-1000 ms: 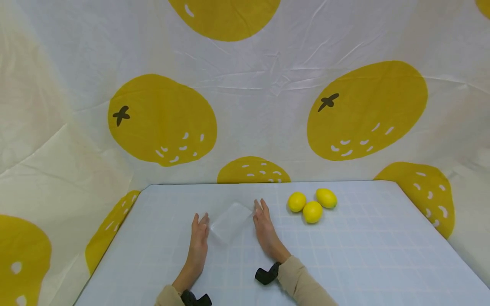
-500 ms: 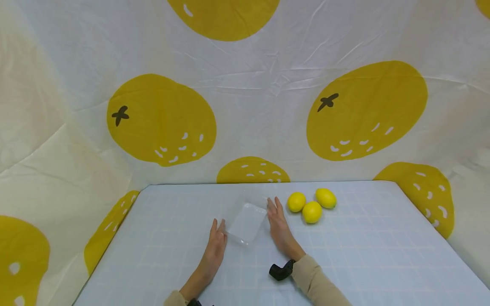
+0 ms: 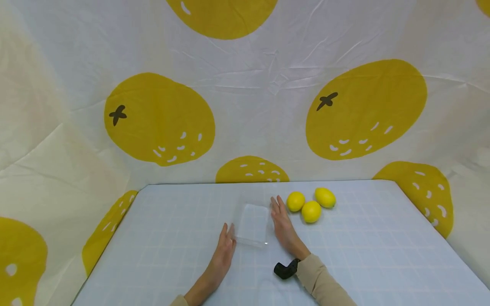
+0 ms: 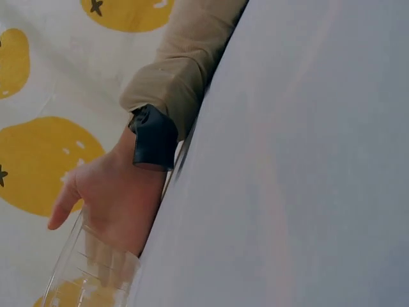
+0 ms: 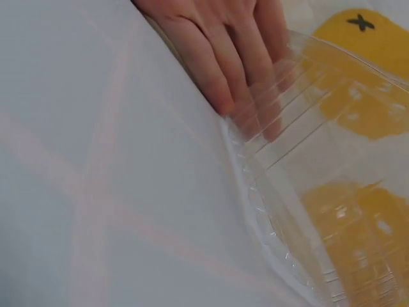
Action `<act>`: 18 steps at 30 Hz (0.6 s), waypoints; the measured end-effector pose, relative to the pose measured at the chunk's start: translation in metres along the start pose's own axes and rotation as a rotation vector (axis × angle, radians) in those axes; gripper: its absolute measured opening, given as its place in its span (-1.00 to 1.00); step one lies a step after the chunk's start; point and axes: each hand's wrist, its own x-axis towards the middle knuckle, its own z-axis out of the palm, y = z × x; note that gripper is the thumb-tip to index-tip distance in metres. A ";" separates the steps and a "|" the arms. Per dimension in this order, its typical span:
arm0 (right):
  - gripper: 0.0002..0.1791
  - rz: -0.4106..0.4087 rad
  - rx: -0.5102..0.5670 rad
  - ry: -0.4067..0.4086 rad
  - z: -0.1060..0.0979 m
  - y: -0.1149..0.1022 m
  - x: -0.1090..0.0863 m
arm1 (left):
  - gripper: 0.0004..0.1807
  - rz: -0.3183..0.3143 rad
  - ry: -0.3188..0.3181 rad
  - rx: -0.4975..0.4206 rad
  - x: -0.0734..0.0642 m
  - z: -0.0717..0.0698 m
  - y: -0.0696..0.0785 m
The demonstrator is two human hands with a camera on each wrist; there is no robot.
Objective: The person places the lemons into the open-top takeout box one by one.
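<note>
While a clear plastic container rests on the bench, left of three lemons, the left hand and right hand flank it, fingers extended, laid against opposite sides.

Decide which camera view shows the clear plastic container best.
The head view, because the clear plastic container fits wholly in frame there. The left wrist view catches only part, at the lower left; the right wrist view shows it closer, ribbed but cropped.
</note>
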 end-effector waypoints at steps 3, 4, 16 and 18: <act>-0.22 0.003 -0.007 0.012 0.001 -0.001 0.000 | -0.19 0.003 -0.011 -0.009 0.000 0.003 -0.001; -0.23 0.002 -0.011 0.016 0.001 -0.001 0.000 | -0.19 -0.002 -0.011 -0.007 0.000 0.005 -0.002; -0.25 0.002 -0.029 0.038 0.003 -0.002 0.000 | -0.20 -0.043 -0.047 0.072 0.000 0.010 -0.003; -0.25 0.008 -0.031 0.041 0.003 -0.002 0.000 | -0.20 -0.035 -0.054 0.077 0.000 0.010 -0.004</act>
